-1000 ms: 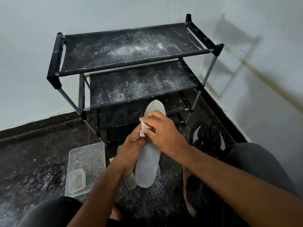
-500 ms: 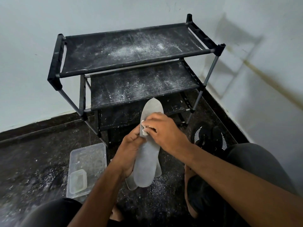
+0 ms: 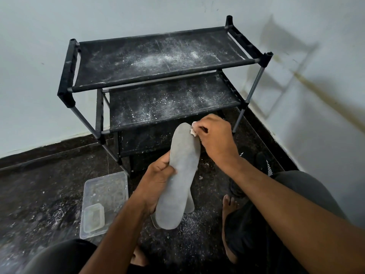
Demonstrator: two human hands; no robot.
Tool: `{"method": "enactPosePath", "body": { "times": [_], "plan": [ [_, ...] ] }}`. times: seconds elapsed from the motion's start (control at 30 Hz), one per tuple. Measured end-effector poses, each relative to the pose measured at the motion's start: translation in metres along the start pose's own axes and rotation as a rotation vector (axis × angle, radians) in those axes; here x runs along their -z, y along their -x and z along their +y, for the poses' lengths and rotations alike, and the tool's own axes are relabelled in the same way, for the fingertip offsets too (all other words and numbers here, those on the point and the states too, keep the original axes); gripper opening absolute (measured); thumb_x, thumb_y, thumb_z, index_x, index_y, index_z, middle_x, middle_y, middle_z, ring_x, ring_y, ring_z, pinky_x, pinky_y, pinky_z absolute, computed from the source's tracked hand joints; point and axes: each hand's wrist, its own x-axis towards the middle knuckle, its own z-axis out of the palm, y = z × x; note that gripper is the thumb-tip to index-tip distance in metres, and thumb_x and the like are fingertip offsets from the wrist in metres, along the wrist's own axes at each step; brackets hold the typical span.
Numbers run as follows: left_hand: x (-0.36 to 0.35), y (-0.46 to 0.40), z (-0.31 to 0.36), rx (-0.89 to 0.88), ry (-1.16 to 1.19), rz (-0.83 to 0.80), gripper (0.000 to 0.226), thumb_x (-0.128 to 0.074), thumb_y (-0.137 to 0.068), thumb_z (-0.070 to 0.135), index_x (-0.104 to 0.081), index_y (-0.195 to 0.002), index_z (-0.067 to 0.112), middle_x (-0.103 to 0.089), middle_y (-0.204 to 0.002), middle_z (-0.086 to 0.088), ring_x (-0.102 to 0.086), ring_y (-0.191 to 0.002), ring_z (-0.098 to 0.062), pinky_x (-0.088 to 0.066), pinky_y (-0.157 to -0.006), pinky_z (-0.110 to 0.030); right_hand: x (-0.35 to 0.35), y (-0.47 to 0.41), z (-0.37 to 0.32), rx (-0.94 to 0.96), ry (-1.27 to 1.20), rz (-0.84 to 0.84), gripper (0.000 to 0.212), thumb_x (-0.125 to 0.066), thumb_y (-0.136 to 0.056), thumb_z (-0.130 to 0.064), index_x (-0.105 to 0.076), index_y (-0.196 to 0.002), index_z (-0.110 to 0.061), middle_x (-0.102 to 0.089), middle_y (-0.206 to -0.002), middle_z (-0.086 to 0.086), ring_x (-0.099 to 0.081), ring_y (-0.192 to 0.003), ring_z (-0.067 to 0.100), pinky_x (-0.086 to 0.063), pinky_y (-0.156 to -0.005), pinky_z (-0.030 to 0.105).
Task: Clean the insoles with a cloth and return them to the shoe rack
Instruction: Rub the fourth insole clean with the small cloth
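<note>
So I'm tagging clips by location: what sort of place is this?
Probably a corner of a home: a black shoe rack against plain walls, dark stone floor, black sneakers beside it.

Pale walls (image 3: 39, 56) meet in a corner above a dark speckled floor (image 3: 39, 184). White powder dusts the floor. Shadows fall on the right-hand wall.

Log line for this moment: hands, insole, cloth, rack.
left hand: grips insoles mid-length | right hand: presses cloth at top insole's toe edge | shoe rack: dusty, no insoles on visible shelves | stage: wiping
</note>
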Motion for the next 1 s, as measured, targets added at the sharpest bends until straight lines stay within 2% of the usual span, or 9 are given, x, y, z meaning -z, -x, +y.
{"method": "enactPosePath", "body": {
  "times": [0.1, 0.2, 0.37, 0.5, 0.6, 0.7, 0.77, 0.83, 1.0],
  "plan": [
    [-0.001, -0.001, 0.001, 0.005, 0.064, 0.033, 0.043, -0.05, -0.1, 0.001, -0.063, -0.138, 0.017, -0.066, -0.133, -0.022, -0.065, -0.118, -0.038, -0.056, -0.096, -0.047, 0.0, 0.008, -0.011, 0.024, -0.078, -0.038, 0.005, -0.073, -0.084, -0.005, -0.076, -0.088, -0.006, -0.067, -0.088, 0.003, -0.059, -0.075, 0.006, -0.045, -0.073, 0.006],
    [-0.001, -0.002, 0.004, 0.063, 0.115, 0.12, 0.031, -0.044, -0.109, 0.018, -0.065, -0.132, 0.011, -0.07, -0.125, -0.022, -0.069, -0.105, -0.029, -0.059, -0.082, -0.038, -0.016, 0.026, -0.021, 0.133, -0.045, -0.279, 0.009, -0.069, -0.088, -0.012, -0.076, -0.09, -0.007, -0.065, -0.09, 0.005, -0.058, -0.08, 0.013, -0.048, -0.076, 0.025],
    [0.0, 0.0, 0.003, 0.047, 0.11, 0.19, 0.042, -0.043, -0.109, 0.035, -0.063, -0.128, 0.004, -0.073, -0.117, -0.018, -0.07, -0.099, -0.027, -0.061, -0.083, -0.038, -0.024, 0.027, -0.015, 0.177, 0.061, -0.392, 0.02, -0.066, -0.09, -0.028, -0.075, -0.1, -0.015, -0.061, -0.101, -0.001, -0.038, -0.092, 0.009, -0.027, -0.078, 0.007],
    [0.002, -0.005, 0.002, 0.09, 0.117, 0.254, 0.039, -0.045, -0.109, 0.039, -0.069, -0.12, 0.01, -0.072, -0.116, -0.024, -0.069, -0.099, -0.035, -0.055, -0.093, -0.054, -0.031, 0.041, -0.024, 0.248, 0.075, -0.44, 0.006, -0.066, -0.086, -0.008, -0.072, -0.087, -0.007, -0.058, -0.088, 0.005, -0.046, -0.089, 0.018, -0.041, -0.08, 0.027],
    [0.005, -0.006, 0.002, 0.098, 0.269, 0.276, 0.034, -0.045, -0.11, 0.033, -0.069, -0.117, 0.011, -0.073, -0.104, -0.017, -0.071, -0.089, -0.03, -0.058, -0.08, -0.046, -0.036, 0.063, -0.042, 0.399, 0.032, -0.552, 0.006, -0.064, -0.085, -0.003, -0.07, -0.086, -0.005, -0.057, -0.09, 0.006, -0.046, -0.09, 0.019, -0.044, -0.083, 0.036],
    [0.006, -0.006, 0.004, 0.08, 0.407, 0.246, 0.032, -0.045, -0.108, 0.027, -0.066, -0.121, 0.008, -0.072, -0.103, -0.015, -0.071, -0.086, -0.026, -0.059, -0.077, -0.042, -0.031, 0.058, -0.038, 0.417, 0.018, -0.559, 0.007, -0.068, -0.084, -0.007, -0.074, -0.087, -0.007, -0.056, -0.093, 0.002, -0.043, -0.093, 0.013, -0.043, -0.082, 0.023],
    [0.006, -0.005, 0.006, 0.053, 0.486, 0.213, 0.037, -0.047, -0.104, 0.025, -0.063, -0.128, 0.002, -0.072, -0.114, -0.021, -0.071, -0.096, -0.03, -0.058, -0.089, -0.048, -0.025, 0.044, -0.029, 0.336, -0.005, -0.396, 0.006, -0.071, -0.081, -0.003, -0.075, -0.083, -0.008, -0.056, -0.089, 0.001, -0.036, -0.088, 0.007, -0.035, -0.078, 0.011],
    [0.007, -0.005, 0.005, 0.057, 0.504, 0.207, 0.04, -0.046, -0.106, 0.028, -0.062, -0.131, 0.002, -0.071, -0.117, -0.022, -0.07, -0.101, -0.031, -0.055, -0.094, -0.049, -0.024, 0.043, -0.03, 0.31, -0.032, -0.375, 0.006, -0.071, -0.08, -0.002, -0.074, -0.082, -0.008, -0.059, -0.087, 0.0, -0.033, -0.085, 0.003, -0.033, -0.081, 0.007],
    [0.009, -0.007, 0.001, 0.106, 0.454, 0.225, 0.038, -0.051, -0.103, 0.034, -0.064, -0.128, 0.007, -0.071, -0.104, -0.015, -0.07, -0.087, -0.026, -0.06, -0.075, -0.04, -0.025, 0.055, -0.048, 0.307, -0.192, -0.664, 0.01, -0.067, -0.085, -0.009, -0.074, -0.078, -0.006, -0.061, -0.084, 0.001, -0.046, -0.086, 0.007, -0.043, -0.079, 0.026]
  ]
}}
